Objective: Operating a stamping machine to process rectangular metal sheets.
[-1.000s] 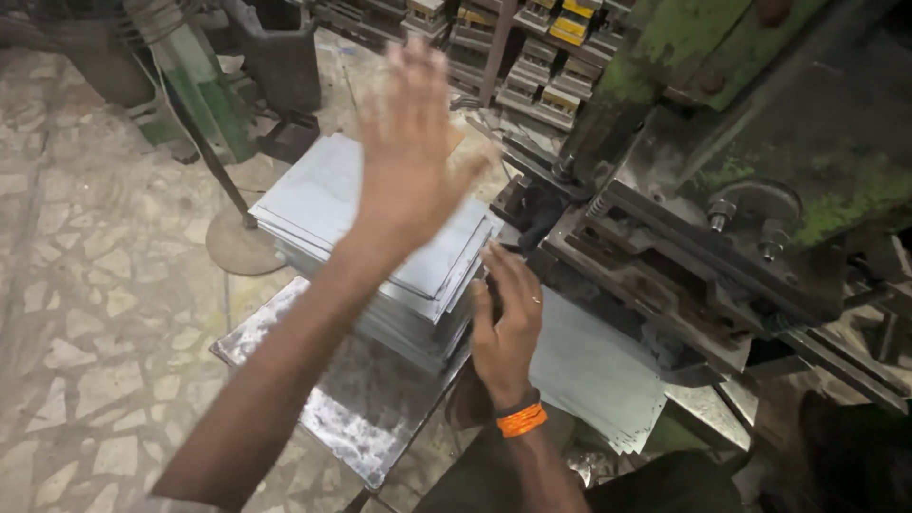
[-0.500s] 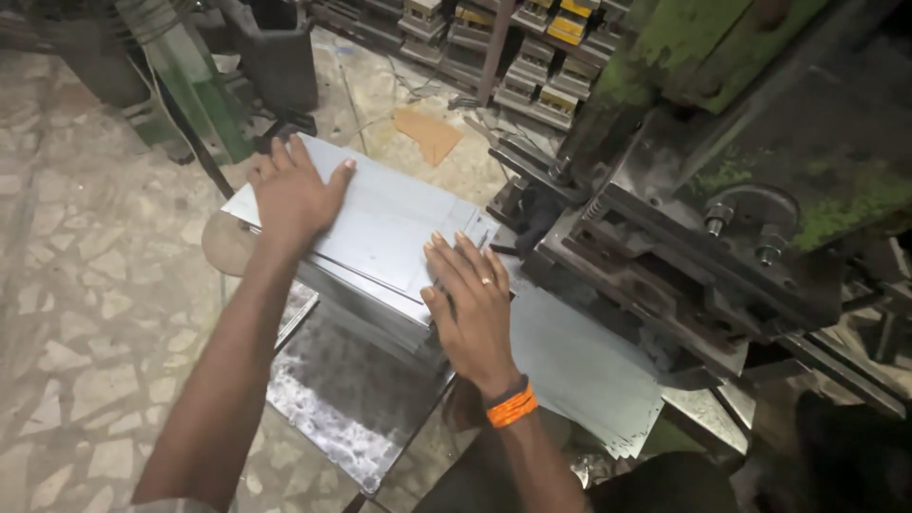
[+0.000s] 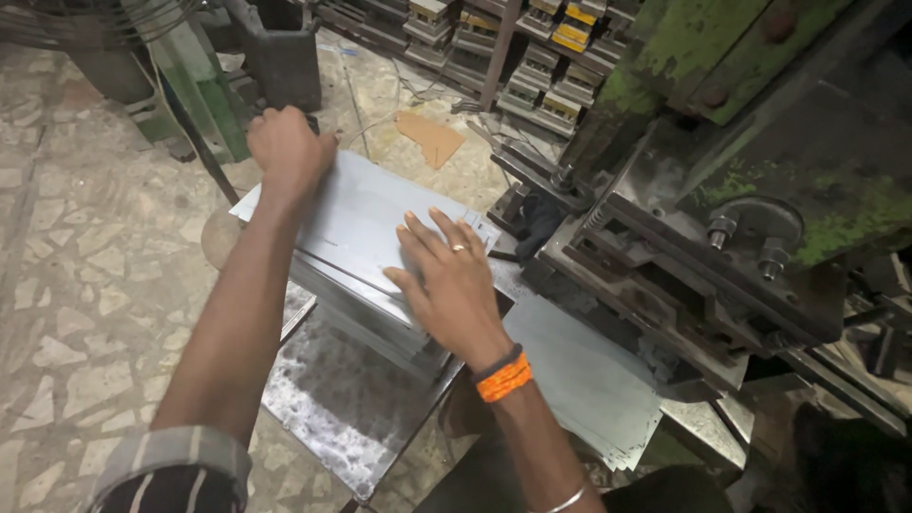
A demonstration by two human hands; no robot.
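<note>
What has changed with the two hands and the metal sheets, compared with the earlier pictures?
The left hand, raised open in the air a second ago, came down flat onto the far end of the top sheet and has now closed over that far edge. The right hand moved from the stack's near edge to lie flat on top. The stack of sheets, the stand and the green press stayed put.

The left hand (image 3: 285,147) covers the far left corner of the top metal sheet (image 3: 366,223), its fingertips curled out of sight. The right hand (image 3: 446,285) hides the sheet's near edge. The green press (image 3: 760,142) is cut off at the top and right edges. The small boxes on the far shelves (image 3: 551,38) are too small to tell.
</note>
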